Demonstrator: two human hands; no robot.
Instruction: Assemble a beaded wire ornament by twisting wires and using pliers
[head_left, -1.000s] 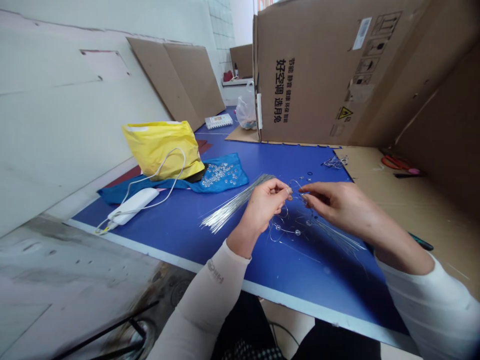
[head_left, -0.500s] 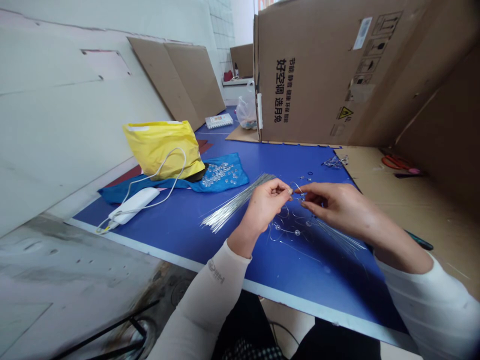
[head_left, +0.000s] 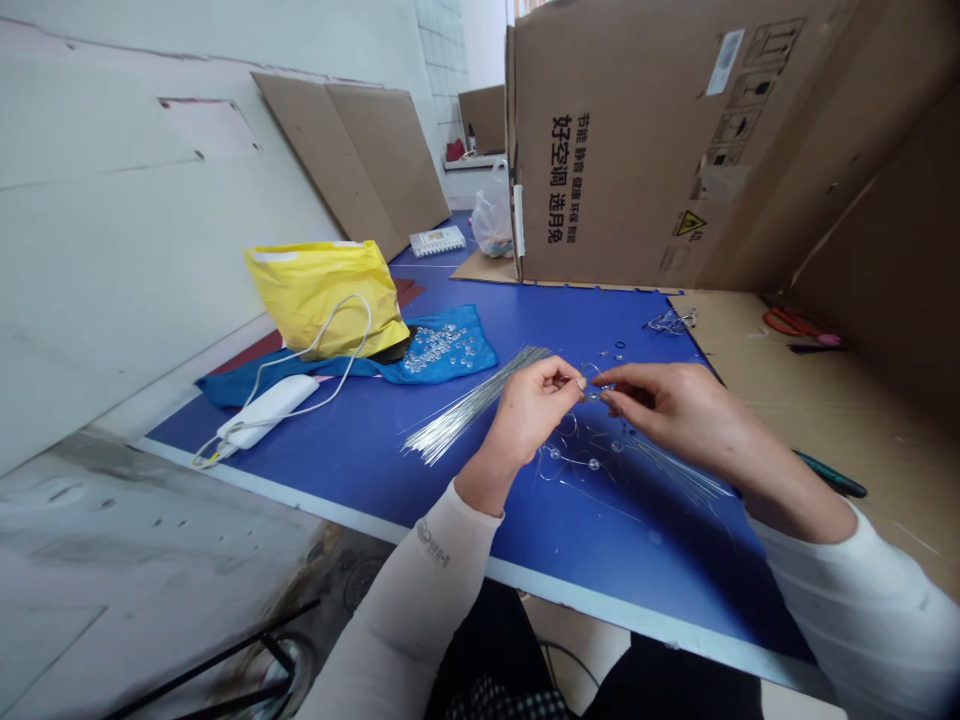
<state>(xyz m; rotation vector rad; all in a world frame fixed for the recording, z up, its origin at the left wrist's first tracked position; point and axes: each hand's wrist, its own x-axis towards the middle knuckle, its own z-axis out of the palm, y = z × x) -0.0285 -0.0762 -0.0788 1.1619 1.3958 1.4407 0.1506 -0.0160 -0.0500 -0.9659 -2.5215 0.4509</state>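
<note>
Beaded wire point(head_left: 574, 461) loops right of centre frame, over the tabletop point(head_left: 420, 490). The left hand point(head_left: 534, 405) pinches what looks like its strand; the right hand point(head_left: 679, 405) has fingers point(head_left: 628, 374) nearly meeting at a clear bead point(head_left: 607, 388), grip unclear. Bead-threading seems underway, needing steady alignment next.

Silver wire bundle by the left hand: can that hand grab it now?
Probably yes: the left hand is close beside the wire bundle with nothing seen between, but it seems busy pinching something small and might need to let go.
</note>
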